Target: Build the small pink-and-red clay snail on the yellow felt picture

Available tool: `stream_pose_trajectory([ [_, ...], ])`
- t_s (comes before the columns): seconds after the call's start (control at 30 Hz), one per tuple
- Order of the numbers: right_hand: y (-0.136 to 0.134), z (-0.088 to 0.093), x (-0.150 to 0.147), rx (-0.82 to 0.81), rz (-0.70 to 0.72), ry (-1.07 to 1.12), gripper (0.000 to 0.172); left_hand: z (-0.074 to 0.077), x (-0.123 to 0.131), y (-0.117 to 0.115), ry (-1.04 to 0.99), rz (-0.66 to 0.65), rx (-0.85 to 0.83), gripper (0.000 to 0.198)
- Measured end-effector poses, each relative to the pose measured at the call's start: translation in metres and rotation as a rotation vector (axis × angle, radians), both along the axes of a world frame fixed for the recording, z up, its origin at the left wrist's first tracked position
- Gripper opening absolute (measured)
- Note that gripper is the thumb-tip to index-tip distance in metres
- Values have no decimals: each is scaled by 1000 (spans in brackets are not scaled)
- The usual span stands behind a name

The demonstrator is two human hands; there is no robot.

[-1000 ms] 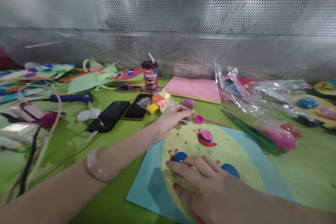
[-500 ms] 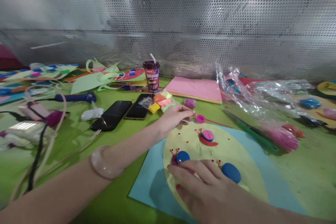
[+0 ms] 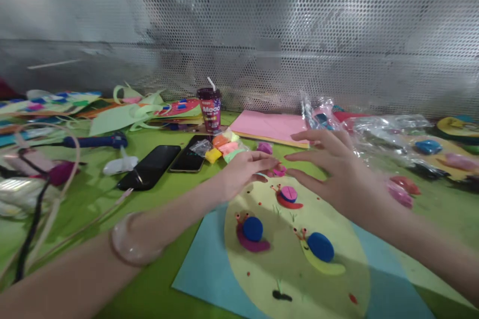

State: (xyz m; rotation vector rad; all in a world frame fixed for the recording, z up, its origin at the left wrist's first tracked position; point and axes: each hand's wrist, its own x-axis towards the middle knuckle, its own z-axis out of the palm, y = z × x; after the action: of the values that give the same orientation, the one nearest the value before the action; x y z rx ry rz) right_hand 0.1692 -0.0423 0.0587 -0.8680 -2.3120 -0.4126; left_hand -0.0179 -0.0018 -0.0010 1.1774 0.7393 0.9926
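A small bright pink piece (image 3: 279, 172), partly hidden, sits by the flat, blue-bordered snail picture's (image 3: 204, 254) far edge.

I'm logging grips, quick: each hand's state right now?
Left hand: fingertips at the pink piece; grip can't be told.
Right hand: open, fingers spread, nothing visibly held.

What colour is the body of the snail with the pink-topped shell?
The snail's body is red; it shows best in the head view.
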Motion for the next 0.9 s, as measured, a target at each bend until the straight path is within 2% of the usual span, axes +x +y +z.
stream_pose_trajectory([
  [0.17, 14, -14, 2, -20, -21, 12, 14, -1, 0, -2, -40, -66, 17, 15],
  [0.37, 13, -17, -2, 6, 76, 63, 13, -2, 0, -2, -59, -88, 9, 14],
  [0.57, 11, -21, -5, 50, 97, 85, 14, -1, 1, -4, -45, -136, 9, 17],
  [0.7, 16, -23, -4, 28, 65, 60, 19, -3, 0, -1, -62, -57, -20, 18],
  [0.83, 39, -26, 12, -61, -47, 14, 24, -2, -3, 5, -127, 76, -79, 15],
  [0.9, 53, -31, 21, -151, -66, -49, 21, -1, -4, 8, -163, 135, -106, 14],
])
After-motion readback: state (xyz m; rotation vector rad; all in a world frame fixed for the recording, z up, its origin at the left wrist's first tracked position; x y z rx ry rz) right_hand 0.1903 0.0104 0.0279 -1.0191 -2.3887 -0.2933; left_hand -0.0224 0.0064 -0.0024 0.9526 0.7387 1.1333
